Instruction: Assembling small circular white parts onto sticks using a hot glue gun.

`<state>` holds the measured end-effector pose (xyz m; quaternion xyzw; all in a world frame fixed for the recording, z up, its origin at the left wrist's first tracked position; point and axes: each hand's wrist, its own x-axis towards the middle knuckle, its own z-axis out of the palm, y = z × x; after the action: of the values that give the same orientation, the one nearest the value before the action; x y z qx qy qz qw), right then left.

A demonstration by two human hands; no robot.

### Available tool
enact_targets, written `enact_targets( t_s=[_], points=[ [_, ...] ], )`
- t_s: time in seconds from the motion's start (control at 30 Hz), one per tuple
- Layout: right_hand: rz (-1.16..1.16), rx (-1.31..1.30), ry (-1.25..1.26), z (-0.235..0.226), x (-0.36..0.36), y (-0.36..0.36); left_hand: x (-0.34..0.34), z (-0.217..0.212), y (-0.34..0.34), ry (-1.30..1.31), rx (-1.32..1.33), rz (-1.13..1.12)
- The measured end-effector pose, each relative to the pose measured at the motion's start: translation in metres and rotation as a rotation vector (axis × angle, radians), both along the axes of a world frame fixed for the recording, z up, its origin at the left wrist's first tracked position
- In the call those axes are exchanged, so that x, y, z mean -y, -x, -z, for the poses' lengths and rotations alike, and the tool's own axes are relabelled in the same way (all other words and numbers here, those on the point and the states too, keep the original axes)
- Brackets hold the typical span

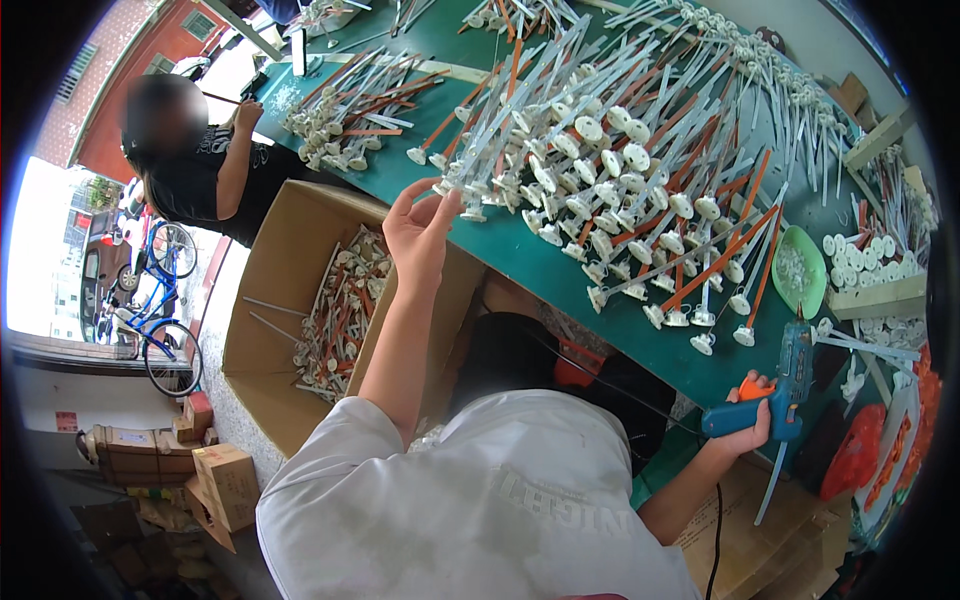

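Note:
My left hand [420, 235] is at the near left edge of a big pile of strips with white round bases [600, 170]. Its thumb and forefinger come together on the white base of one strip [446, 188]. My right hand [750, 420] is wrapped round a blue glue gun [790, 375] with an orange trigger. The nozzle points up, close to a light green bowl [815, 270] of clear bits. A whitish glue stick [770, 485] juts from the gun's rear, below my hand. Grey and orange-red strips make up the pile.
The green table [480, 245] bears another bundle of strips [345, 110] at left. An open cardboard box [270, 350] holding similar pieces stands left of me. A co-worker in black [220, 180] sits beyond it. A dark cord [716, 540] hangs near my right forearm.

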<state>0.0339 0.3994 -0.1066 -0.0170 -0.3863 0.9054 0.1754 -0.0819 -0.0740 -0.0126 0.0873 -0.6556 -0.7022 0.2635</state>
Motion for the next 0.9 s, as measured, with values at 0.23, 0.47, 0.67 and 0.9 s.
enact_targets(
  t_s=[0.23, 0.47, 0.67, 0.9],
  points=[
    [0.097, 0.031, 0.035, 0.012, -0.011, 0.011, 0.018, 0.023, 0.061, 0.483, 0.014, -0.382],
    [0.049, 0.07, 0.102, 0.008, -0.012, 0.014, 0.054, 0.021, 0.079, 0.555, 0.212, -0.576],
    [0.027, 0.065, 0.144, 0.009, -0.016, 0.017, 0.058, 0.03, 0.072, 0.722, 0.37, -0.551],
    [0.055, 0.136, 0.126, 0.004, -0.012, 0.018, 0.05, 0.034, 0.068, 0.856, 0.414, -0.491]
  ],
)
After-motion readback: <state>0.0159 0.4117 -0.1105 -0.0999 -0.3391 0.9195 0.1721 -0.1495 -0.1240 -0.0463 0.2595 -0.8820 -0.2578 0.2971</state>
